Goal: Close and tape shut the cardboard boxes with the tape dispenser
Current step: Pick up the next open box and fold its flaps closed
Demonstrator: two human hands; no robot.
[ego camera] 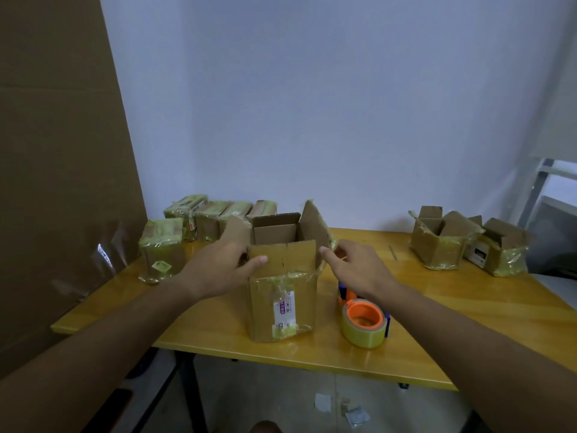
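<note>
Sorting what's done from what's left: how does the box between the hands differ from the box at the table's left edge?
The middle box has its flaps up; the left box is closed and taped over. The middle box is taller; the left box squatter. The left hand grips the middle box; nothing touches the left box. Both are brown cardboard with yellowish tape.

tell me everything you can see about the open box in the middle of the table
The open box is plain brown cardboard, taller than wide, standing upright near the front edge of the yellow wooden table. Its top flaps are up, the inside looks empty, and old yellowish tape clings round its upper part. A white label sits on its front face. The left hand holds its left top corner; the right hand reaches to its right flap. The tape dispenser lies beside it.
</note>
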